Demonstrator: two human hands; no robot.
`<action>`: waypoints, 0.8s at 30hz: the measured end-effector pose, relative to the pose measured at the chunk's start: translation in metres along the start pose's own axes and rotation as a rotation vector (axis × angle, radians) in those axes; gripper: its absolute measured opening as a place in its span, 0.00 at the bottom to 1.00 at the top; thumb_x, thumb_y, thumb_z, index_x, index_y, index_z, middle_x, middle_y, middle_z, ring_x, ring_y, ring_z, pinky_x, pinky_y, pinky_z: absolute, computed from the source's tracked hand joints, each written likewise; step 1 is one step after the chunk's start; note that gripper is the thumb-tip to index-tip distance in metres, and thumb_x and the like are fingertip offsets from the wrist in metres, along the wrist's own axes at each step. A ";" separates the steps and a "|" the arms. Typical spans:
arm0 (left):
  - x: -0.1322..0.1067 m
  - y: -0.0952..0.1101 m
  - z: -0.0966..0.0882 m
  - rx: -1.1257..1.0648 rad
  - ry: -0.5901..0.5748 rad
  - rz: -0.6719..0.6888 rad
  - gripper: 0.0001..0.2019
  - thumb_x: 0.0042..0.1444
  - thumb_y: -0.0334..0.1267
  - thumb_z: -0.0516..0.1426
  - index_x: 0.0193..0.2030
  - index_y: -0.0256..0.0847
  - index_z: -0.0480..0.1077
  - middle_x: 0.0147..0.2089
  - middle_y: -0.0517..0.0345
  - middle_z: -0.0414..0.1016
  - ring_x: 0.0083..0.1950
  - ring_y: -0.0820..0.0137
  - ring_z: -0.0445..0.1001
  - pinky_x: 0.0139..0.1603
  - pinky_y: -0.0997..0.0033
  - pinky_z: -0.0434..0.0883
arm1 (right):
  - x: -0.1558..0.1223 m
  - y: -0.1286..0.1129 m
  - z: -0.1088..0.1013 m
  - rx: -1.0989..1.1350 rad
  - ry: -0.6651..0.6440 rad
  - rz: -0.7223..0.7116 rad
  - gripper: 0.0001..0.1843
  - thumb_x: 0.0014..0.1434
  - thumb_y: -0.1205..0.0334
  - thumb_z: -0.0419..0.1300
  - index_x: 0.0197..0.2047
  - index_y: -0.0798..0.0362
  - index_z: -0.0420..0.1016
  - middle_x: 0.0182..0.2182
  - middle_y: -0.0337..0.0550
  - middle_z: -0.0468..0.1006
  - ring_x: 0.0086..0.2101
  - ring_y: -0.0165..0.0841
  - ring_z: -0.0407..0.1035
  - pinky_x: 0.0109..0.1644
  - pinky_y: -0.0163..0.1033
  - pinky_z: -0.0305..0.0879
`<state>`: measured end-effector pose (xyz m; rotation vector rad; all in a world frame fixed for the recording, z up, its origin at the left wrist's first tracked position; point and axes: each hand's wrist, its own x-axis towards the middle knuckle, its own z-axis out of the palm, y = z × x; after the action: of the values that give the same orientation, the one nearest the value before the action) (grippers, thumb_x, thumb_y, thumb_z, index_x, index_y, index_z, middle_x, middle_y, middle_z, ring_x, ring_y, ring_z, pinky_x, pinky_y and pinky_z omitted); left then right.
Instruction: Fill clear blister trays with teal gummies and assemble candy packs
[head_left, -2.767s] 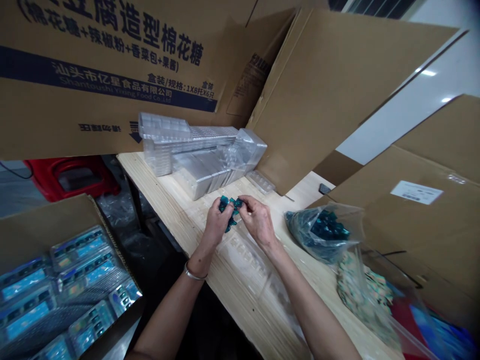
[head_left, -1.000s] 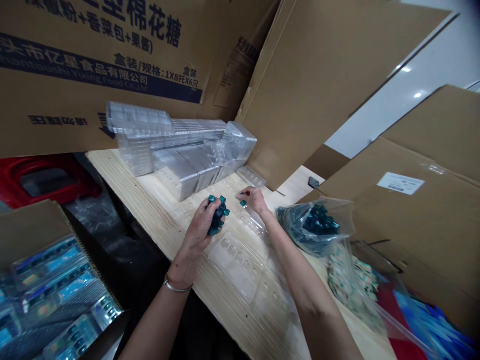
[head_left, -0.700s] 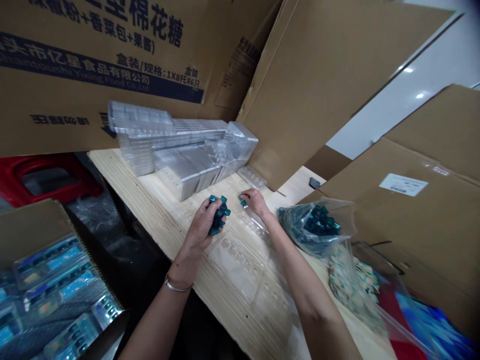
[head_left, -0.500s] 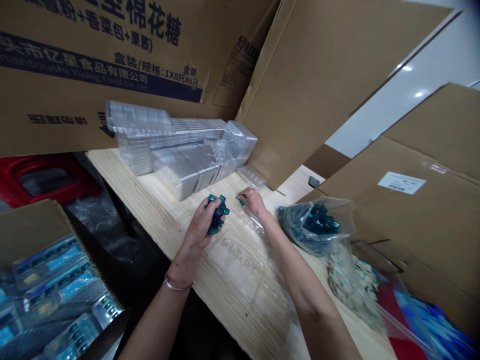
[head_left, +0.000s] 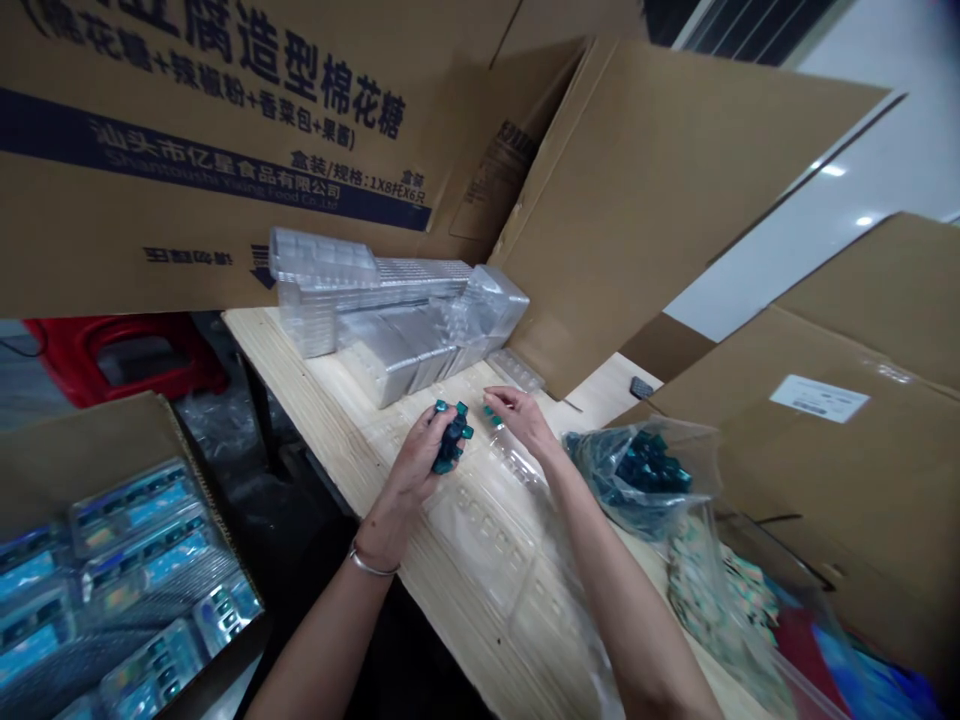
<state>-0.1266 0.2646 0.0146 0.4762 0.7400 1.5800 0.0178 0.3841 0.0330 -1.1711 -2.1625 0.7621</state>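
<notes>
My left hand point(head_left: 421, 462) is closed around a bunch of small teal pieces point(head_left: 451, 436), held just above the light wooden table point(head_left: 322, 400). My right hand point(head_left: 521, 418) reaches forward with fingers pinched on one teal piece point(head_left: 493, 414), pressing it down at the far end of a clear plastic tray point(head_left: 491, 530) that lies flat on the table. A silver bangle is on my left wrist.
A clear bag of more teal pieces point(head_left: 641, 470) lies right of my hand, with a bag of printed cards point(head_left: 720, 590) nearer. Stacks of clear trays point(head_left: 390, 310) stand at the back. Cardboard boxes point(head_left: 660, 190) wall the table. A carton of filled packs point(head_left: 112, 570) sits at left.
Over the frames my hands parted: the right hand carried one teal piece forward to the tray's far end, while the left stayed holding the bunch. The view shifted slightly.
</notes>
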 end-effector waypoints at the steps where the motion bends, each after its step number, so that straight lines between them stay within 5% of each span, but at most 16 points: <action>1: -0.001 0.001 0.000 -0.001 -0.008 0.004 0.15 0.47 0.47 0.59 0.37 0.38 0.64 0.27 0.62 0.67 0.21 0.81 0.64 0.15 0.84 0.56 | -0.007 -0.013 0.001 0.168 -0.047 0.013 0.19 0.56 0.53 0.57 0.47 0.54 0.72 0.40 0.48 0.77 0.36 0.32 0.71 0.41 0.39 0.67; 4: -0.003 0.003 0.001 -0.011 -0.042 0.028 0.15 0.48 0.47 0.58 0.37 0.38 0.65 0.28 0.61 0.68 0.21 0.81 0.64 0.16 0.84 0.57 | -0.025 -0.047 0.008 0.453 -0.167 0.032 0.20 0.50 0.53 0.62 0.46 0.51 0.74 0.37 0.43 0.78 0.35 0.31 0.72 0.42 0.39 0.68; 10: -0.002 0.001 0.000 -0.025 -0.030 0.029 0.17 0.46 0.46 0.60 0.40 0.38 0.68 0.28 0.62 0.68 0.21 0.81 0.65 0.15 0.84 0.57 | -0.024 -0.050 0.013 0.539 -0.004 0.061 0.17 0.47 0.55 0.64 0.40 0.53 0.76 0.31 0.42 0.78 0.32 0.30 0.72 0.41 0.38 0.68; 17: 0.004 0.001 -0.004 -0.111 0.057 -0.018 0.14 0.46 0.44 0.59 0.38 0.39 0.66 0.26 0.64 0.65 0.20 0.81 0.64 0.14 0.85 0.54 | 0.029 0.011 -0.013 -0.088 0.145 -0.006 0.13 0.51 0.62 0.57 0.39 0.58 0.76 0.32 0.45 0.78 0.30 0.31 0.71 0.37 0.37 0.66; 20: 0.004 0.003 -0.004 -0.131 0.031 -0.033 0.14 0.46 0.42 0.59 0.38 0.39 0.66 0.27 0.64 0.65 0.20 0.82 0.63 0.13 0.85 0.53 | 0.048 0.030 -0.007 -0.377 0.092 0.007 0.11 0.50 0.69 0.55 0.37 0.58 0.75 0.28 0.44 0.77 0.28 0.31 0.70 0.35 0.35 0.65; 24: 0.004 0.004 -0.003 -0.142 0.026 -0.054 0.14 0.46 0.42 0.60 0.38 0.40 0.65 0.27 0.65 0.65 0.20 0.82 0.63 0.13 0.86 0.52 | 0.058 0.041 0.007 -0.452 0.036 -0.013 0.08 0.49 0.72 0.54 0.28 0.57 0.75 0.25 0.43 0.77 0.28 0.30 0.69 0.35 0.33 0.63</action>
<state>-0.1319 0.2680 0.0147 0.3295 0.6504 1.5780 0.0082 0.4518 0.0113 -1.3708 -2.3800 0.2429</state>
